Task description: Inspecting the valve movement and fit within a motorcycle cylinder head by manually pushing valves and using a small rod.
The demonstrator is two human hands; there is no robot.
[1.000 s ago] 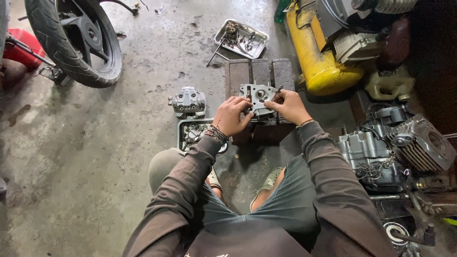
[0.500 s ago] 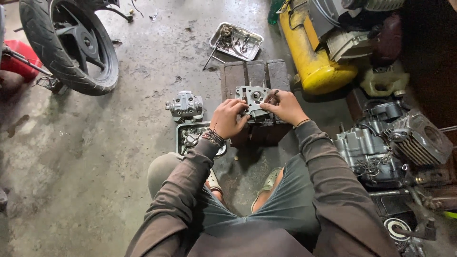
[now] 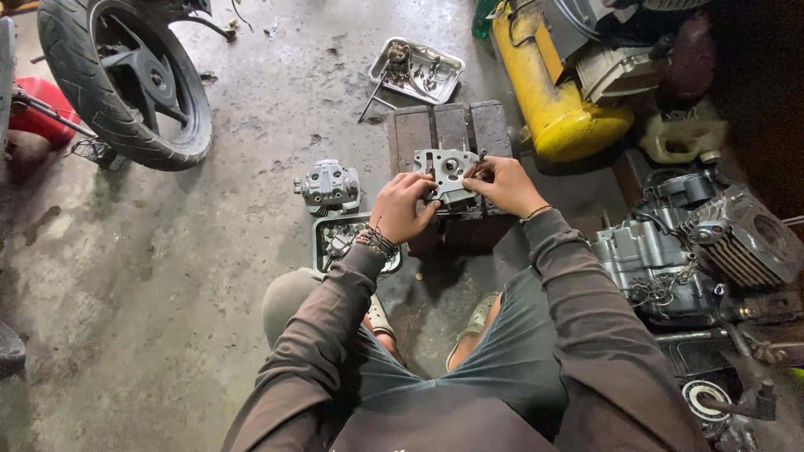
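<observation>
Nearest to the camera, two arms in dark brown long sleeves are seen above bent knees in grey trousers. The left hand [image 3: 404, 205], with a braided band at its wrist, is curled around the left side of a grey cast-metal engine cylinder head [image 3: 449, 172], its fingers closed on the part. The right hand [image 3: 503, 184] is placed on the right side of the same part, with the fingertips pinched at its edge; whether something small is held between them cannot be told. The cylinder head is rested on a dark wooden slatted block [image 3: 444, 130] directly in front of the knees. Just left of the left wrist, a rectangular metal tray with small parts [image 3: 335, 238] is laid on the stained concrete floor [image 3: 167, 276], and a grey metal engine cover [image 3: 328, 186] is set just behind it. Farther away, a second shiny metal tray of tools [image 3: 417, 70] is seen. At the right, a grey engine block [image 3: 670, 251] and a yellow cylindrical tank [image 3: 557, 100] are placed; at the far left, a black motorcycle wheel [image 3: 126, 75] is standing.
</observation>
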